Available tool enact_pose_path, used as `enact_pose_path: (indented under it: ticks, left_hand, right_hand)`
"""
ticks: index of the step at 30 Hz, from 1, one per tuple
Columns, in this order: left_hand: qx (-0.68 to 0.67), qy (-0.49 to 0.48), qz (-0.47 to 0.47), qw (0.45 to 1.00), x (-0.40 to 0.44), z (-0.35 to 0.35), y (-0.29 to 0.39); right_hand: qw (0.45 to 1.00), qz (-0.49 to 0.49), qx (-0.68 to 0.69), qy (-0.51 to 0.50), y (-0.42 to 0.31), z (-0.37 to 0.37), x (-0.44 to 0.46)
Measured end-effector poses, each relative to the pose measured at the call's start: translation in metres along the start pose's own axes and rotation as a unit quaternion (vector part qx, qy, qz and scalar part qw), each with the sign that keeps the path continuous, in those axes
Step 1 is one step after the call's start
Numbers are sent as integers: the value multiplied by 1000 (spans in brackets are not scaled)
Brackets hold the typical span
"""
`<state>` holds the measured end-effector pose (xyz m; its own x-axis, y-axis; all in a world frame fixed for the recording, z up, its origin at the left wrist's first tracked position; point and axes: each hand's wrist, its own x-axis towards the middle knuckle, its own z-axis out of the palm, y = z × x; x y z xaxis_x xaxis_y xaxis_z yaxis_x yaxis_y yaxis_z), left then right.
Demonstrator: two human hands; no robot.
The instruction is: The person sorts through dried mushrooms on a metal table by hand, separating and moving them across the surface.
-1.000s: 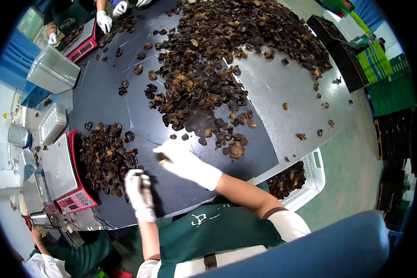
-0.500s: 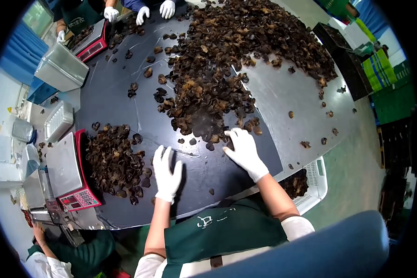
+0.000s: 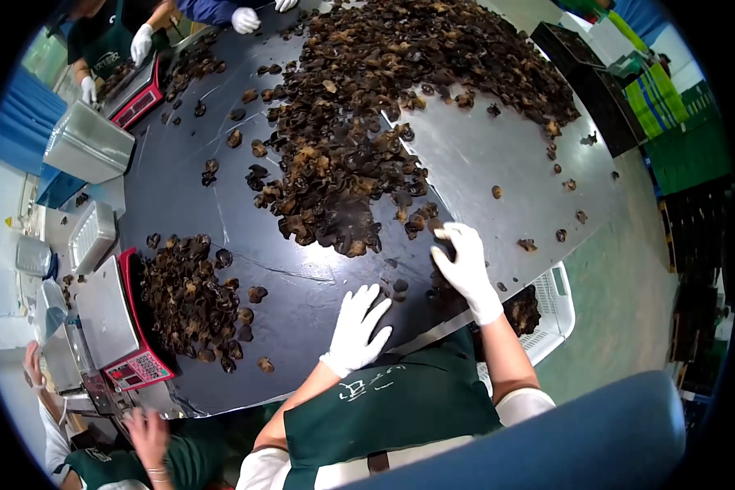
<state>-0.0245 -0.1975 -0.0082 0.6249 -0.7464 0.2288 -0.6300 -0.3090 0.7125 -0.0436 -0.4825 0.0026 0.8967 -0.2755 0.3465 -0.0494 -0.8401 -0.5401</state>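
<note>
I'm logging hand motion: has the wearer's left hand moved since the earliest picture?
Yes. Judged against the near red-edged scale, the left hand has moved rightward across the view, away from that scale and towards the white basket.

White gloves [image 3: 470,271] accompany a green, seemingly lettered apron [image 3: 408,416].

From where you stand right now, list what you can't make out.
In the head view:
What lies under the right hand: the hand covers it.
Part of the basket: the right forearm hides it.
Reading on the near scale: digits too small.
A neighbour's lower hand, bottom left: fingers blurred.
The rightmost far glove: cut off by the top edge.
</note>
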Motion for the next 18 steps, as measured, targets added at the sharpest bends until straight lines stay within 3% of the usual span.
enact_pose_path:
  ticks: [2,5,6,8,11,14,16,17,18]
  left_hand:
    - [20,-11,-18,1000,-15,-8,1]
    - [147,-106,-74,981,-41,-25,4]
    - [184,-134,-84,970,-48,-23,-1]
    - [233,-160,-85,956,-54,-14,-8]
    - [266,-142,-66,951,-16,5,-9]
    - [207,-118,-55,970,35,31,3]
    - [108,-47,3,993,57,60,19]
    - [3,-113,-27,993,70,69,34]
    - [15,-5,38,999,63,99,42]
  right_hand:
    - [1000,5,15,13,10,20,22]
    - [1000,-17,11,11,15,45,49]
    - [997,-54,-44,28,9,50,52]
    - [996,-40,-61,-54,-1,52,51]
    - [994,-53,-44,-85,-3,47,41]
    - [983,-42,-61,-166,-1,31,18]
    - [983,-49,-88,-155,2,13,-3]
    - [980,-19,-74,-182,5,0,-12]
    - [984,-21,-58,-168,20,-8,-25]
